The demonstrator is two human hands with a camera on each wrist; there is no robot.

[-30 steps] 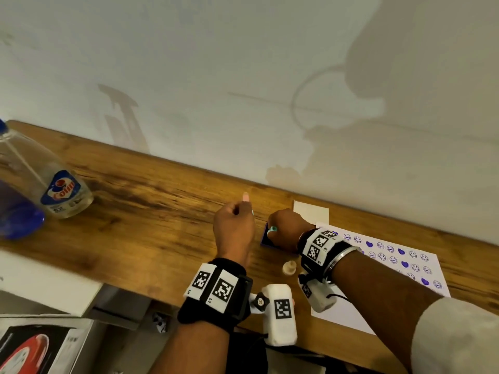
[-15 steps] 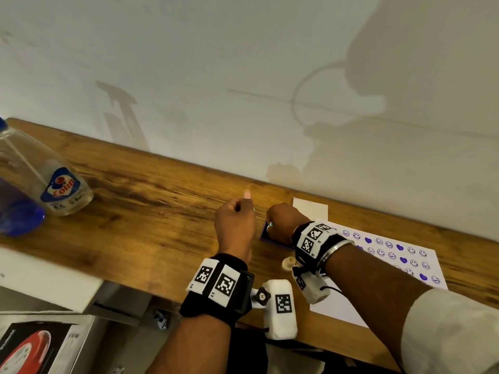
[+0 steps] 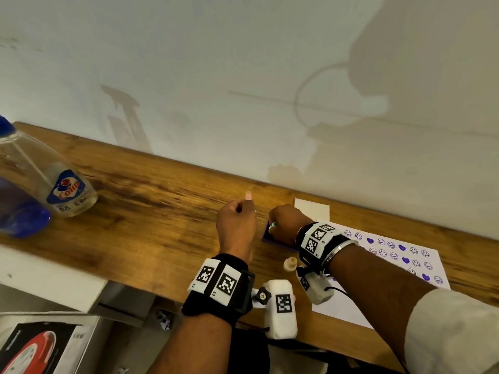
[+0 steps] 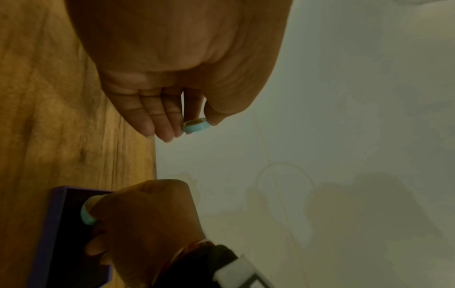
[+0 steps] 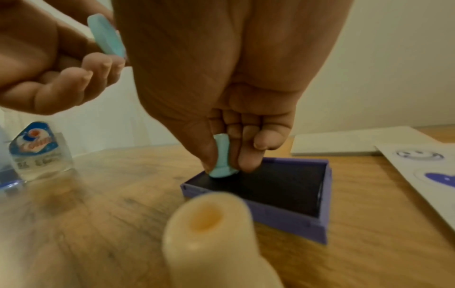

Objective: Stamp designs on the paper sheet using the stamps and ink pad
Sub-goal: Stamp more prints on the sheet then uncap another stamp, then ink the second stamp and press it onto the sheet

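Note:
My right hand [image 3: 274, 229] pinches a light blue stamp [image 5: 222, 155] and holds it upright, face down on the dark pad of the purple ink pad [image 5: 283, 187]. Just left of the pad, my left hand [image 3: 247, 209] hovers above the table. Its thumb and forefinger pinch a small light blue round cap [image 4: 195, 124]. A cream stamp [image 3: 290, 263] stands on the wood near my right wrist. The paper sheet [image 3: 348, 306] lies to the right, printed with purple smileys and hearts.
A clear Colin spray bottle [image 3: 54, 184] lies at the far left of the wooden table [image 3: 151, 211]. A flat white block [image 3: 312, 209] sits behind the ink pad against the wall. A printed box [image 3: 40, 346] is below the table's front edge.
Almost nothing: the right hand keeps the blue stamp on the ink pad and the left hand stays beside it; the view has shifted slightly.

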